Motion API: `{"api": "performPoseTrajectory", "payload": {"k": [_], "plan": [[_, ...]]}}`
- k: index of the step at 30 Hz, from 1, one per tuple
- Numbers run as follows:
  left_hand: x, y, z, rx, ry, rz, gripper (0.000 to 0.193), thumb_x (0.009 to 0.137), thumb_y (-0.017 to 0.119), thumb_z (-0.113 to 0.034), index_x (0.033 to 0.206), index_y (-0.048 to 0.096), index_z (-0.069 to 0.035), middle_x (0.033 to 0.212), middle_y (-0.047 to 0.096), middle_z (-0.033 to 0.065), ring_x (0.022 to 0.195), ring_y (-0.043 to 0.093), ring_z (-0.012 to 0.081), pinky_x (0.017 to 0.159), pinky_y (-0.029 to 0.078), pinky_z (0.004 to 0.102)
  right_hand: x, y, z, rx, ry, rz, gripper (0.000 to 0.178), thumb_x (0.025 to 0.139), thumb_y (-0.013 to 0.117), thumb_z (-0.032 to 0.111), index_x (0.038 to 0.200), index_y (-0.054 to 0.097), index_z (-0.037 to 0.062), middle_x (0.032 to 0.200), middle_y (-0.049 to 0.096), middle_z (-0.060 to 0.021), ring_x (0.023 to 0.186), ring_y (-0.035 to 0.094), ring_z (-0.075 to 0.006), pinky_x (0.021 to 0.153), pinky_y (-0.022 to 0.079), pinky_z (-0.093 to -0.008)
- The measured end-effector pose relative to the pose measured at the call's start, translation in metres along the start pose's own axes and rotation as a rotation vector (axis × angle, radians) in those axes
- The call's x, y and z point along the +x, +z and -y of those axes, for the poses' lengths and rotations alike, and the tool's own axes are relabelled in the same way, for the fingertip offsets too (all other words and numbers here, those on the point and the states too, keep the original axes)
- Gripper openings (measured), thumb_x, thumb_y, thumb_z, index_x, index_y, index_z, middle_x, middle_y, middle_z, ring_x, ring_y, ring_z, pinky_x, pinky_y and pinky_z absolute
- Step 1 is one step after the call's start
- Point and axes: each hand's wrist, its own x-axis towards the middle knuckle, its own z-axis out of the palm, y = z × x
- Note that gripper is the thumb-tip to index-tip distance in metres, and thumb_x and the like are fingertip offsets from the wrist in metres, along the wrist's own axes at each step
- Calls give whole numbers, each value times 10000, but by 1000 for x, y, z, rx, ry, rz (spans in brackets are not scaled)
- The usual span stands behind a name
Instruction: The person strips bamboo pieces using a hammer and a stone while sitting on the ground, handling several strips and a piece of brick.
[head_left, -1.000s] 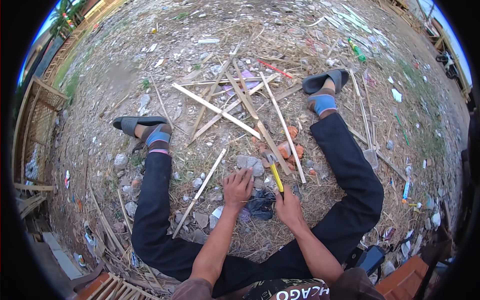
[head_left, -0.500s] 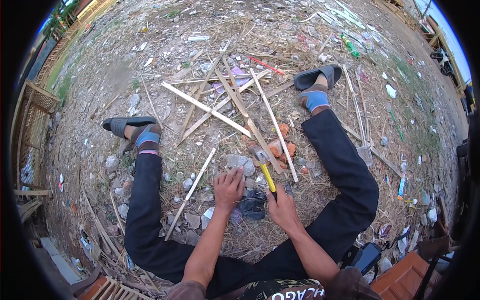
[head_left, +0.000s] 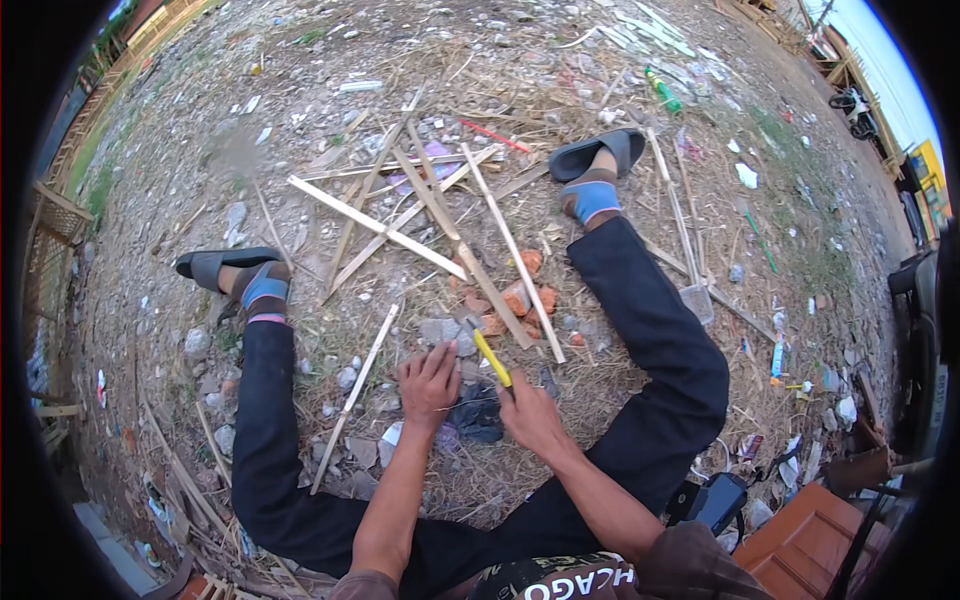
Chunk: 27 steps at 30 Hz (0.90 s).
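My right hand [head_left: 531,416] is closed round the dark grip of a hammer [head_left: 491,359] with a yellow handle. Its head, blurred, is over a grey stone [head_left: 437,331] on the ground. Beside that stone is my left hand [head_left: 430,384], palm down, its fingers bent and close together at the stone's near edge. Whatever may be between those fingertips is hidden. A dark plastic bag [head_left: 477,413] lies crumpled between my two hands. Beyond the hammer are broken orange bricks [head_left: 517,297] and a thin wooden strip [head_left: 512,250].
Several wooden strips [head_left: 378,228] lie crossed between my outstretched legs. Another strip [head_left: 358,390] is left of my left hand. Stones, dry grass and litter cover the ground, with a green bottle [head_left: 662,90] farther off. An orange-brown panel [head_left: 810,545] sits at the lower right.
The hammer's head has moved down and left, toward the stone beside my left hand. The whole view has shifted slightly; my left hand stays by the stone.
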Motion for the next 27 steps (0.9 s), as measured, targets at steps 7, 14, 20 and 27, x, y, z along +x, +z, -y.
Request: {"api": "performPoseTrajectory", "payload": {"k": [7,14,20,27], "plan": [[2,-5,-2,66,45,26,394,855,698,-217,1232,686,-102,1286,629,-20,969,566,189,896,402,389,-3,6,0,16,-5,45,219,990,526,221,1065,467,24,728,632,-312,714,621,-534,666,464,-623],[0,-13,-2,63,93,71,410,842,698,-219,1245,682,-143,1340,617,-8,1009,558,212,921,397,403,-2,6,-4,49,24,68,212,1004,504,223,1066,459,25,718,622,-319,706,610,-548,657,450,-634],[-1,-12,-4,56,84,72,400,825,706,-214,1222,686,-172,1357,615,-5,1053,556,215,932,396,402,2,7,-6,37,2,58,221,1009,504,236,1068,455,29,727,621,-328,712,602,-558,658,446,-637],[-6,-4,-4,43,71,49,304,824,706,-209,1122,681,-152,1369,610,2,1059,570,225,924,409,404,9,11,-18,-26,47,64,233,996,528,223,1101,476,21,767,625,-334,737,599,-553,663,451,-612]]}}
